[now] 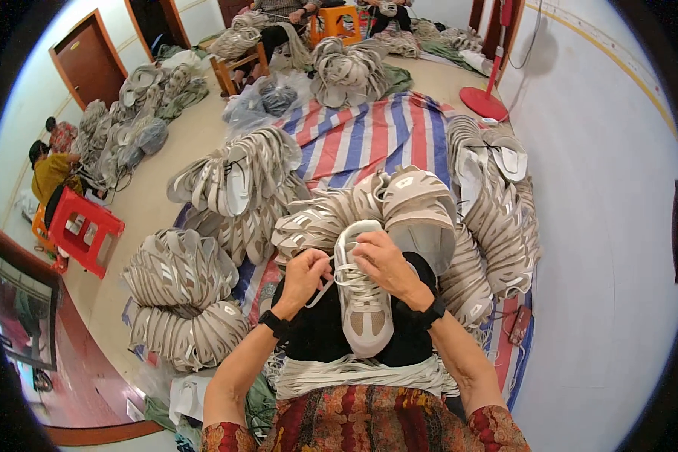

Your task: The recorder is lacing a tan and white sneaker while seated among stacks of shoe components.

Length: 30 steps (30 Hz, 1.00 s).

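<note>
Shoe [363,294] sits in the middle of the person's lap, with its toe near the belly and its opening facing away. That seems a good way to put it, because both hands can get to the front of it from the two sides. White laces [363,280] cross over its top. The left hand [306,277] is beside the shoe, its fingers pinched small on a lace, maybe to keep the lace tight. The right hand [386,264] bends over the shoe near its opening. Its fingers are close together, but I cannot tell if they hold a lace too.

Black cloth [309,335] is under the shoe, perhaps to make a soft spot to work on. A bunch of white cords [361,377] lies across the lap, close to the belly, likely so they are easy to grab.

Just past the hands is a curvy row of shoe tops [324,218], tucked one into the next, maybe to save room. More piles stand on the left [181,271] and right [497,218]. A striped sheet [369,135] is under them, probably to keep them clean.
</note>
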Each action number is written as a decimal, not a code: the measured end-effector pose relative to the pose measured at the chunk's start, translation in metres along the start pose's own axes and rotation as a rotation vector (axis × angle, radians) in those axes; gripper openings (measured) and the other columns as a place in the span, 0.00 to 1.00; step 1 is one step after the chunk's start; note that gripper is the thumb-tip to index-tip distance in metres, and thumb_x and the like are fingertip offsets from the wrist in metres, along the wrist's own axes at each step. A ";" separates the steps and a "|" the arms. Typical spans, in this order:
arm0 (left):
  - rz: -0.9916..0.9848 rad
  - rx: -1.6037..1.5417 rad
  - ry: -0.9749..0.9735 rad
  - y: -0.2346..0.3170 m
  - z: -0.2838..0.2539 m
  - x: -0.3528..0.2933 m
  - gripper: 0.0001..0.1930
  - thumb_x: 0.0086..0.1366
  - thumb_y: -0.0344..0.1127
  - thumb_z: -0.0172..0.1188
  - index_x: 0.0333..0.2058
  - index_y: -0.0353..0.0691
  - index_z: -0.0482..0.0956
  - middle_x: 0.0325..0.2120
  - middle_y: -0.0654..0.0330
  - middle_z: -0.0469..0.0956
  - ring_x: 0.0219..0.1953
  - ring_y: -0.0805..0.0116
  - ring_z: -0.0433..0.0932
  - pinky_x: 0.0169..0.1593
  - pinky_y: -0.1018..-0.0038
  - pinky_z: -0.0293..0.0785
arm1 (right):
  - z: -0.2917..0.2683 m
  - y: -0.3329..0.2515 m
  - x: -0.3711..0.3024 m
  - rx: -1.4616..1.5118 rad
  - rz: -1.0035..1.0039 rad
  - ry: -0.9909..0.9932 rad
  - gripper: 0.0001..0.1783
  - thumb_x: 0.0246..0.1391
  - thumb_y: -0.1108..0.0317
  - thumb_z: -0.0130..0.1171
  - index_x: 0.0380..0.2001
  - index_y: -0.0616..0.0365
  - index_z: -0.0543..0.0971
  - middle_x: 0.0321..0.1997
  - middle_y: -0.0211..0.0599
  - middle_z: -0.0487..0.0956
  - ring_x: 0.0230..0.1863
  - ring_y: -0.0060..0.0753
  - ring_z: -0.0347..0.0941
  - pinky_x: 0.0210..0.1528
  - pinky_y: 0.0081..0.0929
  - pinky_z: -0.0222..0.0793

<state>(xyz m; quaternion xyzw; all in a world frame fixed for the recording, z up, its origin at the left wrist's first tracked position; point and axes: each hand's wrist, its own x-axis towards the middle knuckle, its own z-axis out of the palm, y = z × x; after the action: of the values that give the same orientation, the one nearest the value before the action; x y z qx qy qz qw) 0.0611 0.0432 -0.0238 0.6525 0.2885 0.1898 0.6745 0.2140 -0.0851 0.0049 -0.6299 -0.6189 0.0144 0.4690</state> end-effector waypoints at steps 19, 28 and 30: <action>0.766 0.862 0.065 0.005 0.011 0.012 0.03 0.57 0.28 0.53 0.28 0.34 0.72 0.17 0.57 0.72 0.16 0.76 0.71 0.20 0.76 0.66 | 0.014 0.000 -0.006 -0.161 -0.068 -0.137 0.12 0.40 0.70 0.57 0.34 0.56 0.77 0.48 0.46 0.66 0.46 0.46 0.63 0.50 0.38 0.60; 0.115 0.099 0.026 0.005 0.015 0.003 0.03 0.52 0.24 0.59 0.26 0.33 0.74 0.17 0.67 0.73 0.18 0.83 0.70 0.19 0.84 0.67 | 0.028 0.010 0.003 -0.196 0.055 -0.080 0.03 0.41 0.70 0.56 0.23 0.55 0.77 0.25 0.34 0.69 0.32 0.38 0.66 0.35 0.36 0.59; 0.125 0.123 0.046 0.003 0.016 0.005 0.05 0.51 0.24 0.60 0.26 0.33 0.72 0.16 0.64 0.73 0.19 0.83 0.69 0.21 0.82 0.67 | 0.028 0.008 0.006 -0.352 -0.037 -0.101 0.02 0.41 0.69 0.54 0.21 0.54 0.75 0.25 0.33 0.69 0.32 0.37 0.67 0.34 0.34 0.58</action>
<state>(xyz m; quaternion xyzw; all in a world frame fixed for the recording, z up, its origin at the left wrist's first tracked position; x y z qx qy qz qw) 0.0758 0.0342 -0.0220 0.7047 0.2737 0.2286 0.6133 0.2044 -0.0628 -0.0125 -0.6892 -0.6462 -0.0714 0.3200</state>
